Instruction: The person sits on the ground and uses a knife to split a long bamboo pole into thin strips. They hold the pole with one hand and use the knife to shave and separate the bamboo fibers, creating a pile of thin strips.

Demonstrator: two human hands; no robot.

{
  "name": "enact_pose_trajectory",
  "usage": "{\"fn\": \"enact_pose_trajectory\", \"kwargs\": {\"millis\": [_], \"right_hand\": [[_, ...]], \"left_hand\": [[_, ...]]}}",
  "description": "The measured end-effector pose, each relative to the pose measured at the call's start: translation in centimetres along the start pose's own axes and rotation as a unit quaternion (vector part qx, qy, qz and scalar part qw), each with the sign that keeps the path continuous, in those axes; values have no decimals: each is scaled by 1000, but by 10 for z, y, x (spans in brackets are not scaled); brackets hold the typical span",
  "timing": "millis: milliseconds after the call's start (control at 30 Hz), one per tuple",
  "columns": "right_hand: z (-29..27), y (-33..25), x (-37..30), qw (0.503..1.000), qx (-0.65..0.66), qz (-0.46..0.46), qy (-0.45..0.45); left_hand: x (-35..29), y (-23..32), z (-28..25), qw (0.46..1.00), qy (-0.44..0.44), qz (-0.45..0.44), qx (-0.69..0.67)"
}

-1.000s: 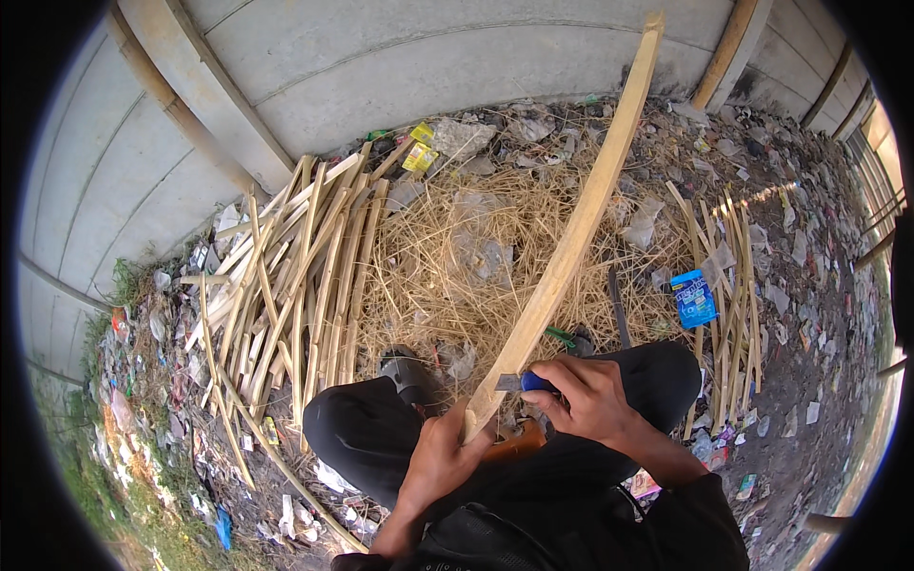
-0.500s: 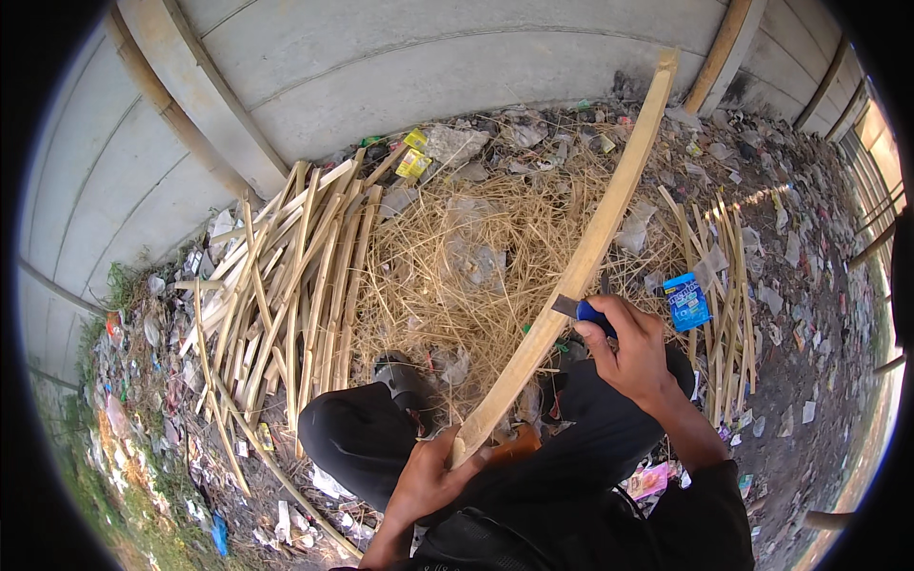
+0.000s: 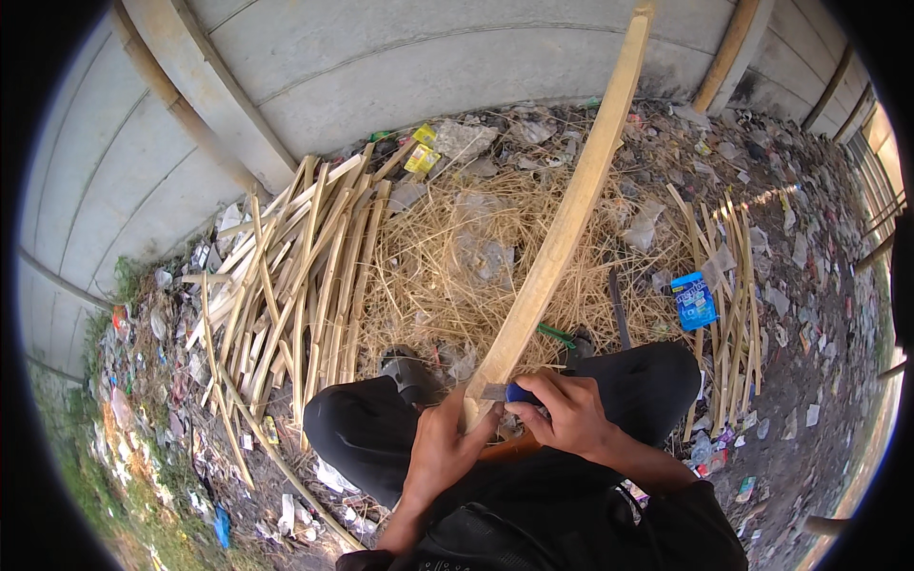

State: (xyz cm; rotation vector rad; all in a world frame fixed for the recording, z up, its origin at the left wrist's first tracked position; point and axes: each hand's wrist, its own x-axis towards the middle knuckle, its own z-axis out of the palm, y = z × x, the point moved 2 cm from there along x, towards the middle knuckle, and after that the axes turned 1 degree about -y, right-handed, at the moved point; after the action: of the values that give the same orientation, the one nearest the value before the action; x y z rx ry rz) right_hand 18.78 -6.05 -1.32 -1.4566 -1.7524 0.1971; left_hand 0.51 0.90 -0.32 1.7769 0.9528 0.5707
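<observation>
A long pale bamboo strip [image 3: 557, 228] slants up and away from my lap, its far end rising in front of the wall. My left hand [image 3: 444, 443] is closed around its near end. In my right hand [image 3: 571, 409] is a knife [image 3: 495, 391] with a blue handle, gripped in closed fingers. Its short blade lies across the strip, just beyond my left fingers. Part of the handle is hidden by my right fingers. Under my hands an orange-brown thing [image 3: 509, 448] shows between my legs, mostly covered.
Many split bamboo strips [image 3: 314, 276] lie piled at the left; a thinner bundle [image 3: 733, 305] lies at the right beside a blue packet [image 3: 693, 301]. Straw-like shavings [image 3: 447, 247] cover the middle ground. A dark blade-like tool [image 3: 619, 306] stands near my right knee. A concrete wall [image 3: 428, 57] closes the far side.
My right hand has drawn the knife along the strip toward my left hand. The strip has come up and swung slightly left at its far end.
</observation>
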Motion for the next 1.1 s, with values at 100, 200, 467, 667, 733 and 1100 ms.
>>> {"fn": "enact_pose_trajectory", "kwargs": {"millis": [100, 200, 467, 667, 733, 1100], "right_hand": [[0, 3, 3, 1000, -10, 6, -3], [-4, 9, 4, 1000, -16, 21, -8], [-19, 10, 11, 999, -43, 21, 17], [-71, 55, 20, 975, -79, 153, 142], [-71, 52, 14, 977, -78, 143, 139], [1, 8, -7, 1000, 13, 3, -27]], "left_hand": [[1, 5, -1, 999, -1, -39, 25], [-2, -4, 3, 999, 12, -32, 26], [-2, -4, 0, 998, -19, -40, 51], [-33, -24, -7, 997, -51, -44, 49], [-32, -23, -10, 996, -53, -50, 57], [-3, -3, -4, 999, -21, -23, 21]]}}
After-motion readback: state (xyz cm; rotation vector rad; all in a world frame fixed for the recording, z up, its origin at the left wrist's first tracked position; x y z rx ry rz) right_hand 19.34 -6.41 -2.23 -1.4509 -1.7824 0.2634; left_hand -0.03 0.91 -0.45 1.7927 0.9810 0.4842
